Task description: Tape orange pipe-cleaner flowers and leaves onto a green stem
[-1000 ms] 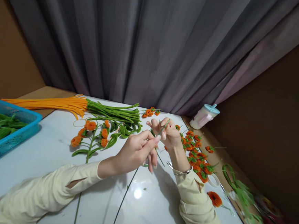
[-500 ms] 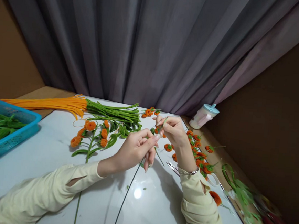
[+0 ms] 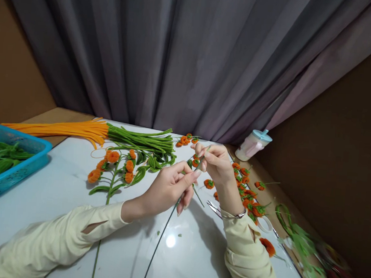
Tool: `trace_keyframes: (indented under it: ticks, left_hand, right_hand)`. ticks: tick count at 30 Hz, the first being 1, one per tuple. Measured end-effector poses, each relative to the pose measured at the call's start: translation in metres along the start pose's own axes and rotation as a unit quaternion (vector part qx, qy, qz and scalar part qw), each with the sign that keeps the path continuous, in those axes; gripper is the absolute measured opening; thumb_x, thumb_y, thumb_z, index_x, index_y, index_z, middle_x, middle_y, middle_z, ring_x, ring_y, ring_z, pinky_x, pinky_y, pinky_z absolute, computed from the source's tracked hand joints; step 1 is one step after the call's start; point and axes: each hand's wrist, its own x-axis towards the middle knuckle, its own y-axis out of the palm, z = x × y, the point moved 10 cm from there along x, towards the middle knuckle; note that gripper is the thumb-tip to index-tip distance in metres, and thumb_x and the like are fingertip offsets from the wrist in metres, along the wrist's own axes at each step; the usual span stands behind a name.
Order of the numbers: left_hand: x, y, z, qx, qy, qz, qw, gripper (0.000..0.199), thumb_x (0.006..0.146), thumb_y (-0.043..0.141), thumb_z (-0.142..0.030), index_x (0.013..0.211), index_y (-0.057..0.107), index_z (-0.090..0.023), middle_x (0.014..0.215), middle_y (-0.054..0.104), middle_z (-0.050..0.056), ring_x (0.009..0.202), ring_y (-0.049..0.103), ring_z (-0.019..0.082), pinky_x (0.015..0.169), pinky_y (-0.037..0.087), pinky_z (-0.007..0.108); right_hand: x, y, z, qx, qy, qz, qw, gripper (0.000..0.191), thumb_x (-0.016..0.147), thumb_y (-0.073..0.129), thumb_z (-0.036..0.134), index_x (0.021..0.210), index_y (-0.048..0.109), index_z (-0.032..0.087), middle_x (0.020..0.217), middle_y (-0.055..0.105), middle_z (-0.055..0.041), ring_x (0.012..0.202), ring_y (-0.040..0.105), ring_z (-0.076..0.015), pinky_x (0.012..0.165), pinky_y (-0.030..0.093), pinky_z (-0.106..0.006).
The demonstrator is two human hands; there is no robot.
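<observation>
My left hand (image 3: pixel 172 185) is closed on a long thin dark stem (image 3: pixel 159 244), which slants down to the table's front edge. Close beside it, my right hand (image 3: pixel 216 160) pinches the stem's upper end, where a bit of green shows between the fingertips. A thin green piece hangs below the hands. To the left lies a finished-looking spray of orange flowers (image 3: pixel 129 166) with green leaves on a long stem. Open-bladed scissors (image 3: pixel 214 208) lie by my right wrist, near several small orange flowers (image 3: pixel 248 200).
Orange pipe cleaners (image 3: pixel 61 127) and green ones (image 3: pixel 140 139) lie at the back left. A blue basket (image 3: pixel 26 160) of green leaves stands at the left edge. A lidded cup (image 3: pixel 252 145) stands at the back right; green scraps (image 3: pixel 302 242) lie at the right.
My right hand's fingers have shifted slightly at the stem's upper end. The lower part of the stem has moved a little to the right. My left hand has barely moved.
</observation>
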Motion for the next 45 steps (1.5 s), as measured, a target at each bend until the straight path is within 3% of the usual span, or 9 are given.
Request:
trace_keyframes:
  ticks: [6, 10, 13, 16, 20, 27, 33, 41, 45]
  left_hand:
    - [-0.002, 0.003, -0.001, -0.025, 0.002, 0.01, 1.0, 0.031, 0.092, 0.05, -0.044, 0.077, 0.046, -0.017, 0.043, 0.052, -0.008, 0.028, 0.043, 0.004, 0.029, 0.034, 0.01]
    - [-0.001, 0.008, 0.001, -0.087, -0.011, 0.044, 0.995, 0.029, 0.094, 0.048, -0.041, 0.077, 0.048, -0.017, 0.042, 0.049, -0.009, 0.027, 0.041, 0.003, 0.028, 0.031, 0.01]
    - [0.0, 0.018, 0.008, -0.172, -0.054, 0.097, 0.979, 0.03, 0.092, 0.052, -0.041, 0.074, 0.048, -0.016, 0.042, 0.043, -0.01, 0.025, 0.032, 0.002, 0.026, 0.027, 0.01]
    - [0.002, 0.02, 0.012, -0.219, -0.076, 0.105, 0.967, 0.029, 0.089, 0.057, -0.039, 0.073, 0.048, -0.016, 0.041, 0.038, -0.011, 0.028, 0.021, 0.0, 0.028, 0.023, 0.008]
    - [0.003, 0.017, 0.016, -0.199, -0.084, 0.083, 0.973, 0.032, 0.086, 0.061, -0.041, 0.071, 0.047, -0.016, 0.041, 0.036, -0.011, 0.031, 0.019, 0.0, 0.03, 0.022, 0.008]
    - [0.007, 0.005, 0.012, -0.13, -0.056, 0.04, 0.989, 0.031, 0.082, 0.065, -0.043, 0.075, 0.049, -0.018, 0.04, 0.046, -0.01, 0.026, 0.032, 0.002, 0.028, 0.025, 0.01]
    - [0.007, 0.003, 0.011, -0.131, -0.066, 0.026, 0.989, 0.034, 0.08, 0.068, -0.04, 0.071, 0.044, -0.019, 0.039, 0.051, -0.01, 0.024, 0.036, 0.003, 0.025, 0.025, 0.01]
    - [0.009, -0.019, 0.011, -0.027, -0.062, -0.051, 0.996, 0.039, 0.078, 0.069, -0.036, 0.063, 0.038, -0.019, 0.036, 0.052, -0.008, 0.024, 0.04, 0.005, 0.026, 0.029, 0.013]
    - [0.011, -0.017, 0.016, 0.013, -0.102, -0.023, 0.994, 0.036, 0.079, 0.067, -0.044, 0.07, 0.044, -0.018, 0.042, 0.056, -0.007, 0.027, 0.046, 0.007, 0.029, 0.03, 0.014]
  right_hand:
    - [-0.001, -0.002, -0.005, 0.017, 0.008, -0.003, 1.0, 0.016, 0.067, 0.079, 0.043, 0.067, 0.076, 0.027, 0.037, 0.052, 0.0019, 0.054, 0.047, -0.0174, 0.087, 0.044, -0.046]
    - [-0.001, -0.001, -0.01, 0.042, 0.009, -0.009, 0.999, 0.018, 0.063, 0.081, 0.046, 0.068, 0.076, 0.03, 0.034, 0.049, 0.0039, 0.052, 0.045, -0.0165, 0.093, 0.042, -0.046]
    - [0.0, 0.002, -0.013, 0.064, 0.006, -0.02, 0.998, 0.02, 0.06, 0.082, 0.049, 0.068, 0.075, 0.033, 0.033, 0.045, 0.0058, 0.054, 0.046, -0.0162, 0.094, 0.042, -0.044]
    - [-0.001, 0.005, -0.019, 0.076, 0.017, -0.033, 0.996, 0.02, 0.06, 0.082, 0.049, 0.068, 0.074, 0.032, 0.036, 0.044, 0.0067, 0.053, 0.047, -0.0147, 0.09, 0.045, -0.041]
    - [-0.001, 0.003, -0.022, 0.061, 0.044, -0.028, 0.997, 0.023, 0.059, 0.082, 0.048, 0.069, 0.075, 0.028, 0.041, 0.05, 0.0054, 0.052, 0.05, -0.0142, 0.081, 0.049, -0.039]
    - [-0.002, -0.006, -0.016, 0.008, 0.103, -0.006, 0.995, 0.023, 0.06, 0.083, 0.042, 0.073, 0.076, 0.024, 0.045, 0.058, 0.0023, 0.048, 0.052, -0.0143, 0.059, 0.048, -0.032]
    - [-0.002, -0.002, -0.021, 0.008, 0.121, -0.003, 0.993, 0.027, 0.059, 0.083, 0.046, 0.071, 0.076, 0.023, 0.044, 0.057, 0.002, 0.05, 0.052, -0.0146, 0.056, 0.044, -0.03]
    - [-0.007, -0.009, -0.002, -0.068, 0.173, -0.003, 0.983, 0.015, 0.066, 0.08, 0.029, 0.064, 0.073, 0.016, 0.05, 0.061, 0.0002, 0.046, 0.05, -0.0107, 0.047, 0.036, -0.025]
    - [-0.01, -0.016, 0.002, -0.12, 0.193, 0.007, 0.974, 0.018, 0.068, 0.078, 0.032, 0.066, 0.071, 0.015, 0.051, 0.059, 0.0009, 0.047, 0.048, -0.0097, 0.045, 0.031, -0.024]
